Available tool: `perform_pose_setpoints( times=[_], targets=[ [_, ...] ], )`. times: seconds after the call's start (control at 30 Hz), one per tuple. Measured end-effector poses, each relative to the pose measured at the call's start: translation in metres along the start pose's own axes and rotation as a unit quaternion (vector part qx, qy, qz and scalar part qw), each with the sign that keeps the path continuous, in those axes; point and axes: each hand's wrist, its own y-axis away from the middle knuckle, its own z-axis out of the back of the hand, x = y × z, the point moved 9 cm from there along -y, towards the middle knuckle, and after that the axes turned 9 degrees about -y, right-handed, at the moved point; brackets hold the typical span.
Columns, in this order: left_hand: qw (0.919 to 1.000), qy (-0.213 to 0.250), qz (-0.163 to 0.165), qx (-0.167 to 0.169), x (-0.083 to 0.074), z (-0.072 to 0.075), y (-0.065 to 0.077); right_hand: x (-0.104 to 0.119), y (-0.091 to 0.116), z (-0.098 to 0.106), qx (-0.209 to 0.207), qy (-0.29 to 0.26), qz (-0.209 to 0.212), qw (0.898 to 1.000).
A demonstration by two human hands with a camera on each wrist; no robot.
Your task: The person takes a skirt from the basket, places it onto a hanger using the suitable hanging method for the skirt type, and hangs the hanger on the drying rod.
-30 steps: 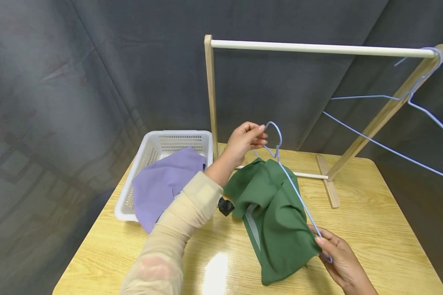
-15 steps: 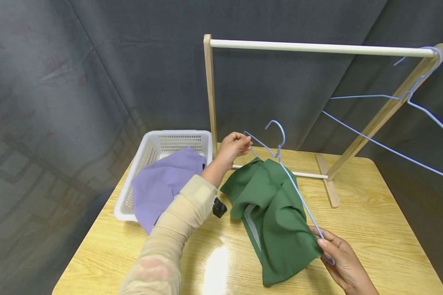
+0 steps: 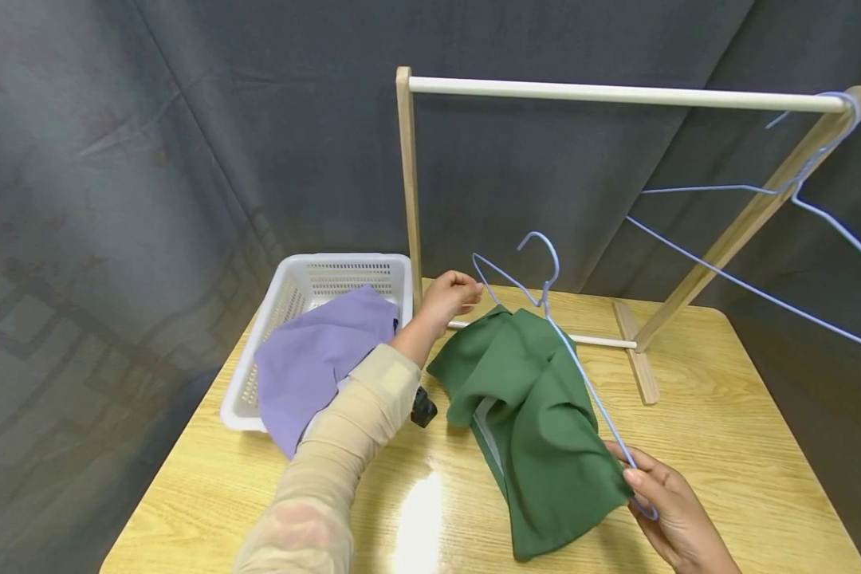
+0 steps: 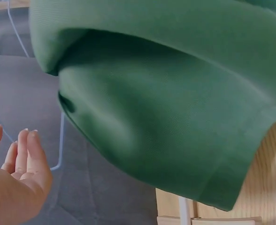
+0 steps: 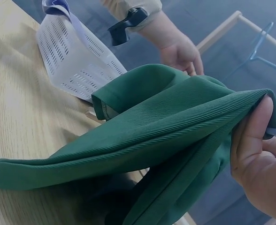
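A green garment (image 3: 538,422) on a pale blue wire hanger (image 3: 545,299) was held over the wooden table (image 3: 725,446).

The lower end of the hanger was pinched, together with the green cloth's edge, by the right hand (image 3: 670,510) near the table's front right corner; in the right wrist view the thumb was seen pressed on the fabric. The left hand (image 3: 448,296) was held just beside the hanger's upper wire, at the garment's far end, with the fingers loosely relaxed and nothing gripped; in the left wrist view the fingers (image 4: 27,150) were seen apart from the wire. A white basket (image 3: 294,299) with a lilac cloth (image 3: 316,359) spilling from it was seen at the left. A wooden rack (image 3: 617,94) was stood behind, with more blue hangers (image 3: 760,191) hung at its right end.
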Motion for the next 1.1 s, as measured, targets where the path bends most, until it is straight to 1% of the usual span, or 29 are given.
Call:
perform_pose_setpoints(
  times=[0.13,0.33,0.4,0.5,0.57,0.77,0.9,0.97,1.03,1.1],
  targets=[
    [0.9981,-0.057,-0.014,0.02,0.002,-0.004,0.0,0.002,0.001,0.0,-0.002,-0.001,0.005,1.0],
    [0.9903,-0.129,-0.035,0.04,0.002,-0.013,0.003,0.003,0.001,0.001,-0.003,0.007,0.005,1.0],
    [0.985,-0.16,-0.046,0.045,0.001,-0.017,0.003,0.004,0.001,0.0,-0.001,0.006,0.006,1.0],
    [0.9741,-0.211,-0.065,0.049,0.001,-0.021,0.002,0.005,0.0,-0.001,0.001,0.003,0.007,1.0],
    [0.9673,-0.239,-0.069,0.047,0.002,-0.022,0.002,0.005,0.0,-0.001,0.003,0.0,0.005,1.0],
    [0.9564,-0.28,-0.079,0.029,0.003,-0.023,0.0,0.004,-0.001,-0.004,0.018,-0.016,0.003,1.0],
    [0.9449,-0.312,-0.097,0.013,0.002,-0.022,-0.001,0.005,-0.001,-0.006,0.024,-0.025,0.004,0.999],
    [0.9411,-0.321,-0.106,0.005,0.0,-0.022,-0.002,0.005,-0.001,-0.006,0.021,-0.023,0.005,1.0],
    [0.9413,-0.319,-0.112,-0.003,-0.001,-0.02,-0.003,0.006,0.0,-0.005,0.018,-0.02,0.009,1.0],
    [0.9457,-0.305,-0.112,-0.013,-0.002,-0.017,-0.003,0.008,0.0,-0.006,0.017,-0.018,0.015,1.0]
  ],
)
